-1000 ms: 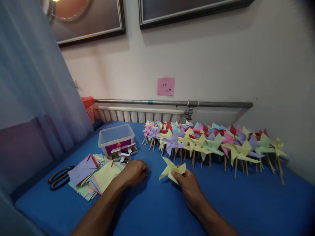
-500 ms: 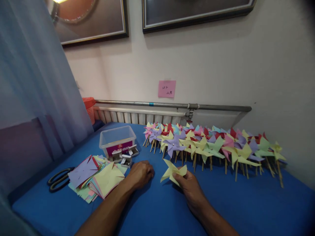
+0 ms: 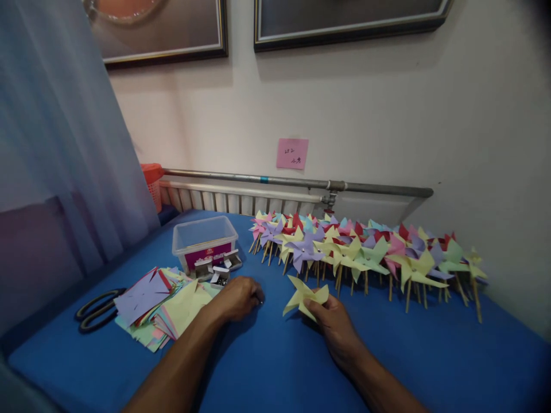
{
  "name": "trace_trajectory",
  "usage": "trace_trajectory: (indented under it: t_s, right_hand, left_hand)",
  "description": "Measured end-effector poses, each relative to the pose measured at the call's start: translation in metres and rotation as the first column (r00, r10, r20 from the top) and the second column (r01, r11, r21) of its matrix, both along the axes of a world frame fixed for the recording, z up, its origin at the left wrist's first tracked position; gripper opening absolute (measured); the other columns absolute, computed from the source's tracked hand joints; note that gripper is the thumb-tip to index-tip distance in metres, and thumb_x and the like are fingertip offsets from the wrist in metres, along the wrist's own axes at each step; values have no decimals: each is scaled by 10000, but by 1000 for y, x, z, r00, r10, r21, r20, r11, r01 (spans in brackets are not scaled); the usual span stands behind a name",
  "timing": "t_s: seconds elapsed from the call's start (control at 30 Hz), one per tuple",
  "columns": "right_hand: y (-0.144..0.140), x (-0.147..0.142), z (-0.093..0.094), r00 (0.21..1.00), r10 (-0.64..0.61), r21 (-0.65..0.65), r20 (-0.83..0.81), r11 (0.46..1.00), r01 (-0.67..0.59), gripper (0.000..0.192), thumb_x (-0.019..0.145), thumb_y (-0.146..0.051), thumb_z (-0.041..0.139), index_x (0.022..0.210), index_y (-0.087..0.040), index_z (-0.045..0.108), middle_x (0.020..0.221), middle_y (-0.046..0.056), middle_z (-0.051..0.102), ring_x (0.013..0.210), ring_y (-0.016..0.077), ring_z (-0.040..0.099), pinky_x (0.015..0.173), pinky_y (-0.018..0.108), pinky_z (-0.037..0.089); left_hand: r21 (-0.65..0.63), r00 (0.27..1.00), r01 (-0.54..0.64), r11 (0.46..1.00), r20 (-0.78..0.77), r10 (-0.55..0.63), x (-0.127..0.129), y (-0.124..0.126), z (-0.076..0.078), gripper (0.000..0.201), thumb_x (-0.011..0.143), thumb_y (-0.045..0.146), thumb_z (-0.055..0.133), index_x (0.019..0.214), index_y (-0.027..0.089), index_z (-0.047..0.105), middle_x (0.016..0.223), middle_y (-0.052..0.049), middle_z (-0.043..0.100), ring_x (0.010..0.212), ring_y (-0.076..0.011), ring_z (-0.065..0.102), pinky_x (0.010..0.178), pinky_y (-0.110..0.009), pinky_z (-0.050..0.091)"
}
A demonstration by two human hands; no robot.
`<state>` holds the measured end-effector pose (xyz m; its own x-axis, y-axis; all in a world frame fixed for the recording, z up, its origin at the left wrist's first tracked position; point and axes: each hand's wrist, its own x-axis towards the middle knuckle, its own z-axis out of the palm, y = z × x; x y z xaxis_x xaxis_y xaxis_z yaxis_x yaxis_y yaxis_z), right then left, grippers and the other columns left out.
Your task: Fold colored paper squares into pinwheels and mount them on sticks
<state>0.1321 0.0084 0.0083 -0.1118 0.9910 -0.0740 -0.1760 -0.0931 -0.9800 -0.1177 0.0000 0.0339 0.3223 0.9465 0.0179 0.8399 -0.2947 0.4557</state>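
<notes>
My right hand (image 3: 338, 324) pinches a pale yellow paper pinwheel (image 3: 297, 295) by its middle, thumb on top, with its folded blades spread to the left. No stick shows on it. My left hand (image 3: 241, 298) is low over the blue cloth, its fingers curled together; a small dark, shiny bit shows at the fingertips, too small to name. Just behind this hand is a small open box of metal bits (image 3: 220, 277). Left of the wrist lies a pile of slit paper squares (image 3: 144, 298) in several colours, partly covered by my forearm.
Many finished pinwheels on sticks (image 3: 344, 252) are crowded along the back right. A clear plastic tub (image 3: 204, 241) stands at the back left, near small white boxes (image 3: 232, 260). Black-handled scissors (image 3: 97, 310) lie far left. Pipes (image 3: 241, 179) run along the wall behind the blue-covered table (image 3: 275, 367).
My left hand has shifted slightly, and a small shiny bit now shows at its fingertips. My right hand keeps hold of the yellow pinwheel. The view has tilted a little.
</notes>
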Motion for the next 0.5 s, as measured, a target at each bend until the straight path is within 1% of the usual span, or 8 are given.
trace_trajectory:
  t_s: [0.1,0.2,0.3,0.4,0.47,0.5]
  right_hand:
    - [0,0,1,1000,2,3,11,1000,-2,434,568,-481,888,815,-188,683,711,9,697,658,198,603,660,316,466]
    - [0,-1,1,1000,7,10,-5,1000,-7,428,567,-469,894,808,-188,678,701,6,690,656,193,597,657,310,462]
    - [1,-4,0,1000,-5,38,-8,999,5,415,582,-468,885,807,-190,674,703,6,688,658,192,594,657,309,463]
    - [2,-8,0,1000,-16,40,16,999,15,411,579,-480,867,793,-189,670,695,4,687,652,194,589,655,310,459]
    - [3,-11,-1,999,-21,31,35,999,20,397,576,-471,854,781,-188,667,678,-6,680,638,189,581,647,304,451]
    - [4,-12,-1,999,-23,30,40,999,22,387,577,-463,847,780,-187,668,669,-11,675,630,185,575,640,299,447]
  left_hand:
    - [-14,1000,-16,1000,1,16,1,-1,0,285,766,137,608,966,239,785,1019,-37,770,945,-204,676,838,-276,466]
    - [9,999,-24,1000,-25,25,7,-2,-3,237,775,172,626,944,242,776,1006,-42,760,948,-216,669,822,-286,460]
    - [40,997,-1,999,-73,4,11,-3,-5,207,784,147,600,891,238,752,992,-46,746,951,-217,658,812,-288,447]
    - [51,994,-8,999,-104,13,14,-6,-7,185,809,136,569,873,218,722,967,-63,731,915,-212,651,789,-293,439]
    - [65,997,-17,998,-78,22,15,-8,-8,164,830,140,552,847,206,701,941,-64,724,904,-208,644,792,-297,439]
    - [74,999,-23,997,-32,25,17,-9,-8,155,836,140,548,835,201,690,931,-59,721,903,-202,641,801,-294,442]
